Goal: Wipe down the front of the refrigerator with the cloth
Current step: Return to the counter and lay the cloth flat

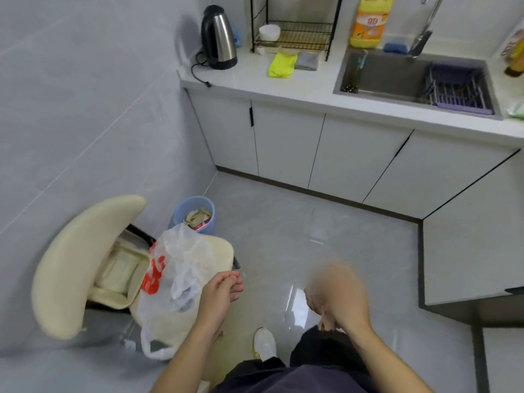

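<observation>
Bare skin nearest us: our left hand [219, 290] hangs loosely curled, holding nothing, and our right hand [337, 293] is motion-blurred, so we cannot tell its grip. Just left, a plastic bag [173, 273] slumps on the cream chair [85, 262]. Farther off, a yellow cloth [280, 65] lies on the counter [283, 89], likely parked by the sink [391, 78] for rinsing. No refrigerator in sight.
</observation>
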A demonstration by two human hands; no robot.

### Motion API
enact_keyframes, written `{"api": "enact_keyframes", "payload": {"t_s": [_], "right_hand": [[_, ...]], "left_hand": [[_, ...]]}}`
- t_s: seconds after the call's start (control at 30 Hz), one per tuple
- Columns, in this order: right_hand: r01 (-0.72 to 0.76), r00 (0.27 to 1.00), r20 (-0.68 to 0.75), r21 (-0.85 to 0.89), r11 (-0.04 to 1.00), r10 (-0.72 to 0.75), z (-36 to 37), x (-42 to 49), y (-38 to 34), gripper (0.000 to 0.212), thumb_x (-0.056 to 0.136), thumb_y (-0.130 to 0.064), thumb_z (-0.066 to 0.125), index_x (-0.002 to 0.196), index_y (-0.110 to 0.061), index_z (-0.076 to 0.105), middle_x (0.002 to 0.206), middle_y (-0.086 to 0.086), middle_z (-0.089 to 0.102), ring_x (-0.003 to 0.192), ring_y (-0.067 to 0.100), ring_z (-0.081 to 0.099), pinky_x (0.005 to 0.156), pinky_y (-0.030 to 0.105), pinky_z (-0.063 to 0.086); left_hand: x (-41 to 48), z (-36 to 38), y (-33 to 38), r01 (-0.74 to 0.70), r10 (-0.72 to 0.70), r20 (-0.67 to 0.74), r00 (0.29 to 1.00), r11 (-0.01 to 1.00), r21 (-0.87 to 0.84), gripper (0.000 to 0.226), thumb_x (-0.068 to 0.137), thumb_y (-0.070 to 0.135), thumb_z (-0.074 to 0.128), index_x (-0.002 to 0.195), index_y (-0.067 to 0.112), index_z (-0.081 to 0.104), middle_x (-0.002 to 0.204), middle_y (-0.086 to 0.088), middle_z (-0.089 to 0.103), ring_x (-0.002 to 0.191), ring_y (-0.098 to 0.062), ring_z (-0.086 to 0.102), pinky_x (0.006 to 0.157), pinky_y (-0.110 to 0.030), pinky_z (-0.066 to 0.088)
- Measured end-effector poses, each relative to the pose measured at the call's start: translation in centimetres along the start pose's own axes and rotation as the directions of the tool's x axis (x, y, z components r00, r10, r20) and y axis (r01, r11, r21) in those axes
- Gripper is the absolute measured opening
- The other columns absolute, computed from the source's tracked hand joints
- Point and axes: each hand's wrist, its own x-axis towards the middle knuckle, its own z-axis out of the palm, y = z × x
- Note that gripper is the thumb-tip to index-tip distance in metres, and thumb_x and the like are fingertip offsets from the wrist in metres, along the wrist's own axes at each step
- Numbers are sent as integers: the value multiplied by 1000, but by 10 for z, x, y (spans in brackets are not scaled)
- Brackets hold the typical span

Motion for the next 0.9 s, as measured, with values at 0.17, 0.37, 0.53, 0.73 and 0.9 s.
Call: {"api": "enact_keyframes", "payload": {"t_s": [0.17,0.37,0.53,0.73,0.9], "right_hand": [[5,999,-34,26,1000,-4,23,41,-34,20,98,-17,67,79,-11,64,71,3,65,62,7,57,55,12,43],[18,1000,-12,16,1000,-18,51,136,-71,21,98,-23,68,81,-11,64,73,2,68,70,15,63,57,15,43],[52,998,25,-9,999,-52,56,245,-135,20,98,-25,70,81,-15,64,75,0,67,69,4,63,61,18,46],[82,993,83,36,996,-84,51,350,-208,27,99,-20,69,83,-1,59,60,-4,59,43,4,48,43,14,37],[64,991,109,128,990,-78,59,413,-265,34,100,-10,68,82,12,48,62,5,47,40,1,37,41,12,33]], "left_hand": [[53,14,50,12,-14,38,999,999,36,25,105,2,47,107,6,72,106,-14,75,96,-24,71,84,-33,57],[133,55,107,27,-28,36,999,999,31,26,104,2,47,105,6,72,105,-16,75,96,-27,71,94,-46,57],[202,93,170,45,-47,22,999,996,73,23,104,9,53,102,15,75,100,-9,77,99,-27,73,97,-51,56],[276,144,248,-29,27,22,999,995,94,22,105,6,51,103,12,72,102,-11,75,98,-23,71,89,-35,58],[330,173,309,-79,74,46,996,990,115,22,104,2,51,102,12,70,100,-11,73,92,-19,69,78,-24,55]]}}
